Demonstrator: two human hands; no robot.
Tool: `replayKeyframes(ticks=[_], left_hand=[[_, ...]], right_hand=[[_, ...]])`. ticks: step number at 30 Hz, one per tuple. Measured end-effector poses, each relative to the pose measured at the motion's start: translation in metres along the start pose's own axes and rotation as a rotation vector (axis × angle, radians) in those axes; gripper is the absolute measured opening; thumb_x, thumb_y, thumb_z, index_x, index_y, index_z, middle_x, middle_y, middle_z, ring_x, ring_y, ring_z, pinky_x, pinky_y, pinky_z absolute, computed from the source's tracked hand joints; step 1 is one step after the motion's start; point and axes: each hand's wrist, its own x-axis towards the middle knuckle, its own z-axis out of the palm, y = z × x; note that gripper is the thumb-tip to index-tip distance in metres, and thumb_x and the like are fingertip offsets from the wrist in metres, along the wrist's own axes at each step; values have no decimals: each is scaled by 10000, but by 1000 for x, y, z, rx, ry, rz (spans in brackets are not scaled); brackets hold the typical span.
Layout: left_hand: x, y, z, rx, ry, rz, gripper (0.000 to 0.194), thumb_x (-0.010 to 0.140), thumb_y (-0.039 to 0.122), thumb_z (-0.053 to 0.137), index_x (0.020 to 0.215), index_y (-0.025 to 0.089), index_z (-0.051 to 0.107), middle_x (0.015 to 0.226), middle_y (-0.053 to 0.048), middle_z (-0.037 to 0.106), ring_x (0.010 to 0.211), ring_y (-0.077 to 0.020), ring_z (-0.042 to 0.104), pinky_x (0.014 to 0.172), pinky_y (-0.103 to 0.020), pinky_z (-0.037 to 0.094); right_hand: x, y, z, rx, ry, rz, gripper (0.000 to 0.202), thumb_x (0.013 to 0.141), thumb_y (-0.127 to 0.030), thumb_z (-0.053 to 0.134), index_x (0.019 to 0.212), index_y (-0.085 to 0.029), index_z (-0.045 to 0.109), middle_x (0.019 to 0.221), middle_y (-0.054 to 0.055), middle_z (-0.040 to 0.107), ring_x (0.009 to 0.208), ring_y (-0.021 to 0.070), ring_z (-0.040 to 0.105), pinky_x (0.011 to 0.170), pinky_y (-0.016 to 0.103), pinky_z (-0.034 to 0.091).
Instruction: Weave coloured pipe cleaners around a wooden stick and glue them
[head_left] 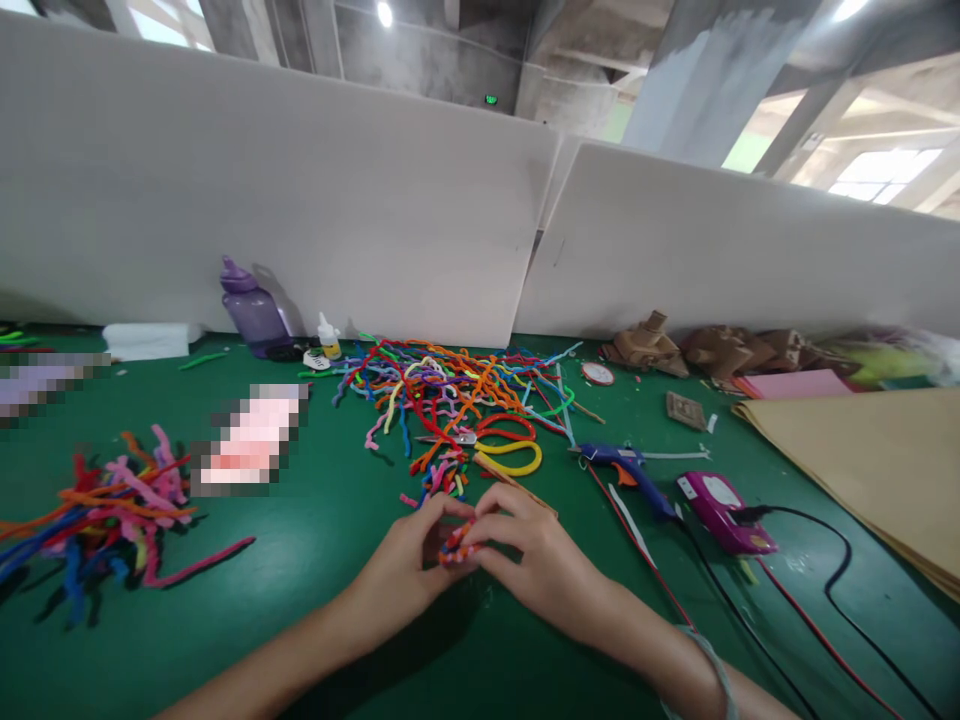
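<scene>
Between my two hands is a small ring of twisted pipe cleaners (455, 550) in red, orange, pink and blue. My left hand (409, 560) pinches its left side with thumb and fingers. On the other side my right hand (529, 545) grips the ring, the fingertips covering part of it. Just beyond my fingers lie short cut pipe cleaner pieces (442, 478). Scissors with one red and one yellow handle loop (517, 459) rest behind my right hand, and a thin brown stick (517, 482) passes close to its knuckles.
A tangled heap of long pipe cleaners (465, 385) spreads at the back, with another pile (112, 500) at left. To the right are a blue glue gun (637, 475), a purple corded box (724, 512) and brown paper (870, 460). A purple bottle (255, 315) stands by the white partition (300, 200).
</scene>
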Motion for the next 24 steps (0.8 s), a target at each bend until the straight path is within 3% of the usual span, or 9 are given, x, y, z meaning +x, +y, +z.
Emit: replayKeyframes(ticks=[2, 5, 10, 13, 16, 19, 24], left_hand=[[0, 3, -2, 42, -46, 10, 266, 810, 272, 630, 1054, 213, 543, 988, -26, 663, 878, -169, 626, 752, -264, 493], [-2, 3, -4, 119, 10, 36, 179, 883, 290, 530, 1041, 217, 570, 965, -22, 671, 843, -158, 634, 750, -259, 490], [-5, 0, 2, -94, 8, 12, 246, 900, 365, 508, 1097, 217, 512, 976, -28, 633, 818, -151, 632, 784, -282, 490], [-5, -1, 6, -205, -89, -20, 343, 938, 474, 380, 1146, 212, 459, 844, -17, 605, 717, -136, 585, 673, -258, 481], [-3, 4, 4, -203, -143, -59, 458, 952, 533, 228, 1043, 193, 520, 729, -5, 557, 622, -124, 511, 556, -229, 426], [0, 11, 0, -88, -108, -55, 364, 932, 499, 366, 977, 203, 572, 813, -13, 590, 692, -131, 531, 602, -227, 442], [6, 14, -1, 119, -66, 50, 354, 860, 349, 538, 1184, 212, 497, 983, -39, 651, 822, -173, 618, 738, -287, 502]], right_hand=[[-1, 0, -3, -65, -23, -50, 153, 844, -162, 591, 934, -235, 692, 976, 50, 601, 916, 174, 572, 794, 287, 467], [0, -2, -9, 23, 9, -48, 181, 836, -156, 612, 982, -228, 692, 948, 45, 655, 890, 165, 593, 791, 281, 473], [6, -6, -13, 197, 44, 102, 166, 791, -115, 654, 902, -220, 722, 852, 20, 684, 766, 139, 616, 652, 234, 466], [5, -2, -10, 170, 43, 44, 227, 801, -58, 603, 895, -230, 718, 853, 18, 634, 798, 135, 597, 712, 244, 472], [2, 1, -7, 35, 20, -53, 238, 812, -44, 549, 860, -218, 703, 892, 33, 590, 856, 150, 571, 766, 270, 469], [2, 2, -12, -133, 2, -160, 234, 844, -67, 496, 858, -210, 681, 938, 50, 581, 908, 169, 550, 789, 296, 459], [3, -2, -31, -225, -71, -268, 243, 882, -77, 459, 899, -208, 663, 1013, 54, 593, 975, 159, 538, 822, 281, 446]])
